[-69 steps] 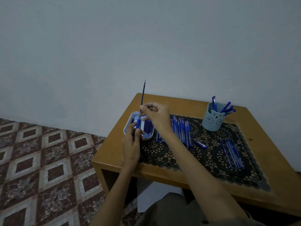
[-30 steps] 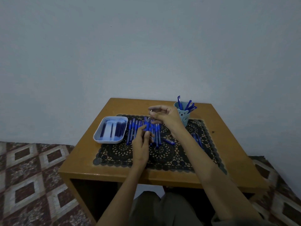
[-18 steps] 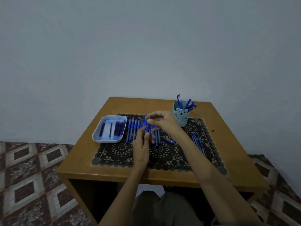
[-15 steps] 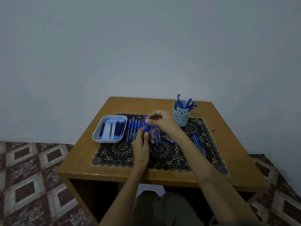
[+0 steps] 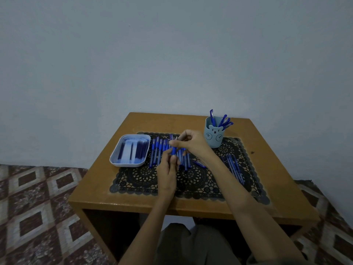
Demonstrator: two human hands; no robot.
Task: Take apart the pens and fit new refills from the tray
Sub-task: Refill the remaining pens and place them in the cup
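Right of the refill tray (image 5: 127, 165), a blue pen (image 5: 173, 150) is gripped by the left hand (image 5: 168, 170) and pinched by the right hand (image 5: 193, 143).

A dark lace mat (image 5: 141, 178) is lying across the wooden table (image 5: 277, 178) before you.
An oblong tray (image 5: 114, 159) of blue refills (image 5: 140, 151) is sitting at its left end; blue pens (image 5: 155, 150) are lying right of it, under the single pen (image 5: 173, 150) in your left hand (image 5: 168, 173) and right hand (image 5: 193, 143); a bear-faced cup (image 5: 213, 137) is standing behind right, blue sticks (image 5: 236, 170) lying before it.
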